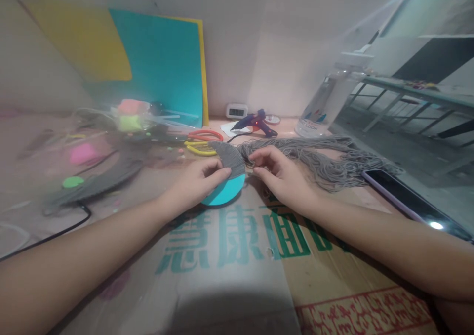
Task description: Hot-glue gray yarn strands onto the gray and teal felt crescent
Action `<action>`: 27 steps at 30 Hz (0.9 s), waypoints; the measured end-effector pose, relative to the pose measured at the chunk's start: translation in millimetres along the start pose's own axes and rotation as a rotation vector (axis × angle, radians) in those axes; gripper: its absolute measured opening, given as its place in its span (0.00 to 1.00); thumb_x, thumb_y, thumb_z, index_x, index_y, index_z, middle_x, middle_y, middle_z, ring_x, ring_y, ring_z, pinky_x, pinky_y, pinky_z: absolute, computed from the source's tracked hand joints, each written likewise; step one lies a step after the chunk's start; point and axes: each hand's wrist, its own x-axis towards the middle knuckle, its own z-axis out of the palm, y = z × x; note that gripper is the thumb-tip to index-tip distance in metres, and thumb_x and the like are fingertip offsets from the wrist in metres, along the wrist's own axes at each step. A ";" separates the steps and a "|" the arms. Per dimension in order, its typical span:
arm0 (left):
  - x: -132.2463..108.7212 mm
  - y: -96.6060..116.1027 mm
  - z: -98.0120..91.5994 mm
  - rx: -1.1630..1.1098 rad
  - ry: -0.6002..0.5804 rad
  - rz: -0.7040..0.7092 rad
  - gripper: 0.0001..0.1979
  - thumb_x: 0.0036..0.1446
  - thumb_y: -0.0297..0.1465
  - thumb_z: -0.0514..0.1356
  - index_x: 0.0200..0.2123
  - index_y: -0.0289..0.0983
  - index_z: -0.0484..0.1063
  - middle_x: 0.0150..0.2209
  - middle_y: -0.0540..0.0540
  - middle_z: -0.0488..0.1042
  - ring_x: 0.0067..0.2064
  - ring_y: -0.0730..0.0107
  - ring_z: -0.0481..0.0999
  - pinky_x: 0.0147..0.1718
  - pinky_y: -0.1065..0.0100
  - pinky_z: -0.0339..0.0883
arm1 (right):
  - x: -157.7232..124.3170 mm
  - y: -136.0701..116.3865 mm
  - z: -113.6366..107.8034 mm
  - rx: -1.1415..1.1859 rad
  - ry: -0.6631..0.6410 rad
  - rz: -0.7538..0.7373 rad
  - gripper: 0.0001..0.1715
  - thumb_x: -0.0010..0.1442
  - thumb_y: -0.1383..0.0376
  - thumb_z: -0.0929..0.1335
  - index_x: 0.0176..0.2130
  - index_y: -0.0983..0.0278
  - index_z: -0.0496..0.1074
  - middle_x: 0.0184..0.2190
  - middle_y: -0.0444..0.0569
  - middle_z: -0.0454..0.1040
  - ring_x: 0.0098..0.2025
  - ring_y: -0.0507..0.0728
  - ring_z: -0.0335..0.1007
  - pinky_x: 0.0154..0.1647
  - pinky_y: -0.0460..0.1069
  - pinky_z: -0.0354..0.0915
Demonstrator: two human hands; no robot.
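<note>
My left hand (pixel 198 179) grips a teal paper disc (pixel 225 190) whose upper part is covered in grey yarn. The thumb lies on the wound grey part and the fingers curl under it. My right hand (pixel 283 177) is closed in a pinch on a strand of the grey yarn (pixel 326 162) right beside the disc's right edge. The yarn bundle trails away to the right over the cardboard sheet (pixel 237 275) that lies under both hands.
A blue glue gun (pixel 255 122) lies behind the yarn, with red and yellow scissors (pixel 202 142) to its left. A phone (pixel 411 201) lies at the right, a clear bottle (pixel 326 107) stands behind. Teal and yellow sheets (pixel 159 63) lean on the wall. Craft bits clutter the left.
</note>
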 end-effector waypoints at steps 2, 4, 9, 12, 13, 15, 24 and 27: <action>-0.1 0.1 0.1 -0.010 0.001 -0.007 0.16 0.58 0.40 0.57 0.22 0.37 0.62 0.22 0.54 0.58 0.24 0.75 0.57 0.22 0.72 0.50 | 0.6 1.7 -0.2 -0.022 0.016 -0.002 0.10 0.60 0.71 0.64 0.43 0.61 0.67 0.34 0.46 0.66 0.39 0.55 0.65 0.38 0.50 0.62; -0.2 0.6 0.3 -0.020 -0.003 -0.016 0.16 0.58 0.40 0.57 0.22 0.37 0.61 0.21 0.54 0.57 0.23 0.75 0.56 0.22 0.72 0.49 | 0.8 2.5 -0.2 -0.031 0.027 -0.004 0.09 0.59 0.71 0.64 0.41 0.61 0.66 0.33 0.46 0.65 0.38 0.55 0.64 0.37 0.50 0.62; 0.2 0.2 0.2 -0.008 -0.002 -0.013 0.17 0.58 0.40 0.57 0.22 0.37 0.61 0.22 0.54 0.57 0.24 0.75 0.56 0.22 0.73 0.49 | -0.4 1.2 0.0 -0.044 -0.008 -0.013 0.09 0.59 0.72 0.63 0.40 0.61 0.65 0.31 0.44 0.63 0.35 0.53 0.62 0.34 0.48 0.61; 0.3 -1.1 0.0 -0.001 -0.007 -0.012 0.17 0.58 0.41 0.57 0.23 0.37 0.61 0.22 0.54 0.57 0.24 0.75 0.57 0.22 0.73 0.50 | -1.1 -0.7 0.1 -0.030 -0.013 0.000 0.09 0.59 0.73 0.63 0.40 0.60 0.64 0.31 0.43 0.62 0.31 0.52 0.61 0.31 0.48 0.61; 0.3 -1.4 0.0 0.004 -0.004 -0.011 0.17 0.58 0.41 0.57 0.23 0.37 0.62 0.22 0.54 0.58 0.24 0.75 0.57 0.22 0.73 0.50 | -1.2 -1.5 0.3 -0.015 -0.011 0.019 0.08 0.59 0.72 0.63 0.39 0.60 0.64 0.30 0.43 0.62 0.30 0.51 0.61 0.29 0.47 0.61; 0.4 -1.6 0.0 0.017 0.002 -0.009 0.17 0.58 0.41 0.57 0.22 0.37 0.62 0.22 0.54 0.58 0.24 0.75 0.57 0.22 0.72 0.50 | -1.2 -3.2 0.9 0.039 -0.014 0.083 0.06 0.60 0.70 0.63 0.40 0.60 0.64 0.30 0.43 0.62 0.26 0.50 0.61 0.25 0.47 0.61; 0.1 -1.2 0.1 -0.017 -0.006 -0.006 0.16 0.58 0.41 0.57 0.24 0.37 0.65 0.23 0.53 0.62 0.25 0.74 0.60 0.23 0.73 0.52 | -0.6 -10.3 2.9 0.245 -0.091 0.162 0.09 0.64 0.61 0.63 0.45 0.59 0.65 0.39 0.46 0.72 0.20 0.46 0.63 0.22 0.46 0.65; -0.1 -0.5 0.2 -0.012 -0.005 0.007 0.16 0.59 0.39 0.57 0.23 0.37 0.64 0.23 0.53 0.62 0.25 0.75 0.60 0.23 0.72 0.52 | 0.5 -11.1 3.4 0.284 -0.169 0.204 0.13 0.62 0.60 0.65 0.47 0.60 0.64 0.32 0.43 0.72 0.23 0.49 0.67 0.23 0.46 0.65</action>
